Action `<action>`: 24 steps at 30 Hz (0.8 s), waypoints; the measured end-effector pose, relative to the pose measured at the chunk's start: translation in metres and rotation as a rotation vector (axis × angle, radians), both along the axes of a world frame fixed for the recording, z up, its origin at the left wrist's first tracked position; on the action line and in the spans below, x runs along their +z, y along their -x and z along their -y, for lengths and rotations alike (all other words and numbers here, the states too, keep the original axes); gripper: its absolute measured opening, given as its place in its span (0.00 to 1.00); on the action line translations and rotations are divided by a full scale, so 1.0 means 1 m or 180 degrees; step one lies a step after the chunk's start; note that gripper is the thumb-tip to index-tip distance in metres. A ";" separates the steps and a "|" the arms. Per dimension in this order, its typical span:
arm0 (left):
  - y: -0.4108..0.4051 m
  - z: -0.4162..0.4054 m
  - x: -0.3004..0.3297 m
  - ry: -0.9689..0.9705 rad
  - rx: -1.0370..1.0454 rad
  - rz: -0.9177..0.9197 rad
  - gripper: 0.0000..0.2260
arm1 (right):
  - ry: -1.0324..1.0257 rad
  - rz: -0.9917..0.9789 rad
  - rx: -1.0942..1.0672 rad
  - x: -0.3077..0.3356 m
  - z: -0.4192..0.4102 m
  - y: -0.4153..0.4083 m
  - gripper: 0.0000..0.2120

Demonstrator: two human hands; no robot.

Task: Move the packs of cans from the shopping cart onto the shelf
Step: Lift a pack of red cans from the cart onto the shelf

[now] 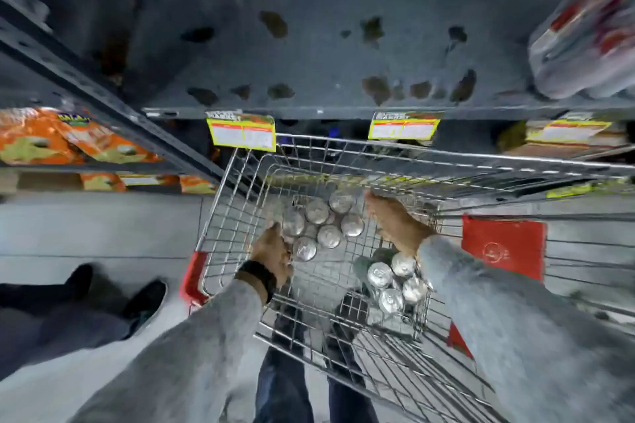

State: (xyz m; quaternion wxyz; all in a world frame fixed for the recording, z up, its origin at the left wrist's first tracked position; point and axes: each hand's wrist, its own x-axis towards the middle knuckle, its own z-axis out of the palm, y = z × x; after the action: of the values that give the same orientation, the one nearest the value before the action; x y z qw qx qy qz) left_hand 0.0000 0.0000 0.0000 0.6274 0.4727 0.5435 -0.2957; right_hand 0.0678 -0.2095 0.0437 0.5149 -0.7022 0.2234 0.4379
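A pack of silver-topped cans sits in the wire shopping cart, with both my hands on it. My left hand grips its near left side and my right hand presses its right side. A second pack of cans lies lower in the cart, near my right sleeve. The dark grey shelf in front of the cart is stained and bare in its middle.
Wrapped packs stand on the shelf's right end, and bottles line its back. Orange packages fill the lower shelf at left. Yellow price tags hang on the shelf edge. Another person's shoes stand at left.
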 end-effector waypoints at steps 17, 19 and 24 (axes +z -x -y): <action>0.012 0.005 0.087 -0.0219 -0.0272 0.0614 0.16 | -0.0014 -0.0128 -0.1245 0.042 -0.009 0.038 0.17; 0.017 0.000 0.127 -0.0369 -0.0316 0.0737 0.20 | -0.0044 -0.0019 -0.1326 0.084 -0.006 0.047 0.13; 0.018 -0.019 0.211 -0.0559 -0.0306 0.1216 0.18 | -0.0078 0.0311 -0.1261 0.188 -0.001 0.056 0.16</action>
State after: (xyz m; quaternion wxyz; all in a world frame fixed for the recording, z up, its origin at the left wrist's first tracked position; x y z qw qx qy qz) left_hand -0.0181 0.0187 0.2112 0.6606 0.5984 0.4153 -0.1818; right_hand 0.0119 -0.2088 0.2318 0.6097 -0.6587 0.3265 0.2962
